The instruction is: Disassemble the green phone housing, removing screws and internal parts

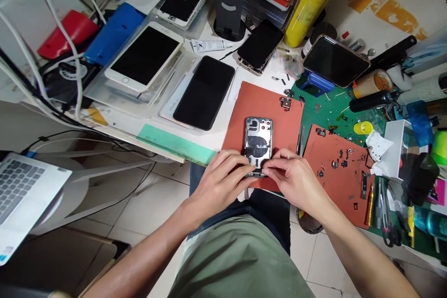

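Note:
An opened phone housing (259, 137) lies on the left red-brown mat (237, 121), its bare metal inside facing up with a dark round pad in the middle. My left hand (226, 174) rests along the housing's lower left side, fingertips on its bottom edge. At the lower right corner, my right hand (296, 177) has its thumb and index finger pinched together; whatever is between them is too small to make out. Small metal parts (285, 103) sit on the mat above the housing. Tweezers (300, 139) lie just right of the mat.
A second mat (335, 186) at right carries several tiny parts, with a gold screwdriver (370, 205) at its edge. Left stand a black phone (205, 93) and a white phone (145, 56). A phone on a blue stand (316, 83) and a yellow can (307, 4) are behind.

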The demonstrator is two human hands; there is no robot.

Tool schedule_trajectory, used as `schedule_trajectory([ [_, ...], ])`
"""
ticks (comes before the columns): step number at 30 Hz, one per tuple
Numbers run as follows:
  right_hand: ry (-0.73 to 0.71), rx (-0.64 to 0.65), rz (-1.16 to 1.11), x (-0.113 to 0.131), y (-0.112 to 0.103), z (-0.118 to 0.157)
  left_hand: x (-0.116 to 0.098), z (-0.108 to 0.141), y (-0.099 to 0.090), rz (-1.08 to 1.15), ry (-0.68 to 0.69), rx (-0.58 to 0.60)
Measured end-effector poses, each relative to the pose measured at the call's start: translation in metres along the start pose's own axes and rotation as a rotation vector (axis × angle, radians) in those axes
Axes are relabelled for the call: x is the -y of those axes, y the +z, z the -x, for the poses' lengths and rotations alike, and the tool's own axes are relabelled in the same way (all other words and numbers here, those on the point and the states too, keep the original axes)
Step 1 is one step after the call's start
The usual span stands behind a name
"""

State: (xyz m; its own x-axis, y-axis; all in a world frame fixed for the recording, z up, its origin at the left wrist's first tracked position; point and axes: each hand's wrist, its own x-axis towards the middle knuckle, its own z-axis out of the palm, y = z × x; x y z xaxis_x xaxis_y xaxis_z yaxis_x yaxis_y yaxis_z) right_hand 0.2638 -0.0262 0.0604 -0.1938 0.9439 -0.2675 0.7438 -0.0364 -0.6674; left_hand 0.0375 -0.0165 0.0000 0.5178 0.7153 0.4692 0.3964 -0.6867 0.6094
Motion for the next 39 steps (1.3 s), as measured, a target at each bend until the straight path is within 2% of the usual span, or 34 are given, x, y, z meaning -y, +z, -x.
schedule_trajectory([
  [19, 0.048, 0.03, 0.029, 0.005, -0.004, -0.004, 0.001, 0.001, -0.001, 0.0, -0.015, 0.027],
  [29, 0.064, -0.04, 0.121, 0.01, 0.003, -0.012, 0.002, 0.002, -0.002, 0.049, -0.074, 0.003],
  [32, 0.042, -0.159, 0.085, 0.014, -0.005, 0.005, 0.004, 0.004, -0.003, 0.047, -0.079, 0.002],
  [35, 0.041, -0.386, 0.008, 0.012, -0.019, 0.048, 0.004, 0.003, -0.006, 0.061, -0.074, -0.022],
  [37, 0.132, -0.55, 0.009, 0.003, -0.024, 0.085, 0.003, 0.001, -0.009, 0.082, -0.065, -0.048],
  [39, 0.298, -0.748, 0.024, -0.011, -0.025, 0.121, 0.001, -0.002, -0.015, 0.103, -0.061, -0.077],
])
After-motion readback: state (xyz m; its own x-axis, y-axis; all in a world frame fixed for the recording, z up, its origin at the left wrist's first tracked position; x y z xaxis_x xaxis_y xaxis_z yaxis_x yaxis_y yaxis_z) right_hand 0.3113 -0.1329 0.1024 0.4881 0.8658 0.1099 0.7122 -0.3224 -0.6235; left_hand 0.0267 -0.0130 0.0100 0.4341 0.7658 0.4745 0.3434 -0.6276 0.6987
